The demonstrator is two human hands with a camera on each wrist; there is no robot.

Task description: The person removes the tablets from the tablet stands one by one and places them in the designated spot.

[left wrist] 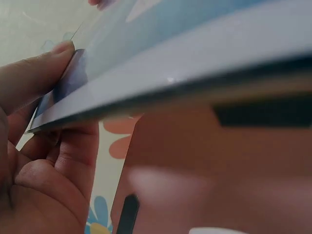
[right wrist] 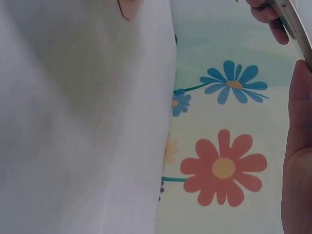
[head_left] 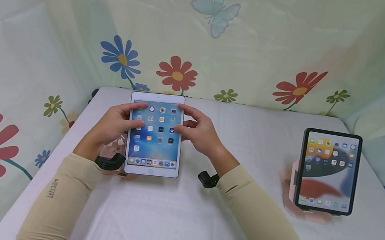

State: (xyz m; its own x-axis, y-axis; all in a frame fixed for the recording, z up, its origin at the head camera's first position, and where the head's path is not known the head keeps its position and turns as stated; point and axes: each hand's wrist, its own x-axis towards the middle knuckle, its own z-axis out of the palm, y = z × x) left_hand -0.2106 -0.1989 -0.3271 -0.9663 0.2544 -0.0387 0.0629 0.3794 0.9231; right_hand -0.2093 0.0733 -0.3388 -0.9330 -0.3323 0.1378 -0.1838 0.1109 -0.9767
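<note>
A white-framed tablet (head_left: 153, 151), its screen lit with app icons, is held upright between both hands in the head view. My left hand (head_left: 111, 123) grips its left edge, and my right hand (head_left: 205, 133) holds the right edge. In the left wrist view the thumb (left wrist: 36, 73) lies on the tablet's front, with other fingers below and behind it. A pink stand (left wrist: 219, 175) with dark pads shows under the tablet there; from the head it is mostly hidden behind the tablet and left wrist. The right wrist view catches only the tablet's thin side (right wrist: 295, 24).
To the right, a black-framed tablet (head_left: 327, 177) leans on another pink stand (head_left: 291, 197). Both stand on a white-covered table (head_left: 175, 220). A curtain (head_left: 257, 37) printed with flowers and a butterfly surrounds the table's back and sides.
</note>
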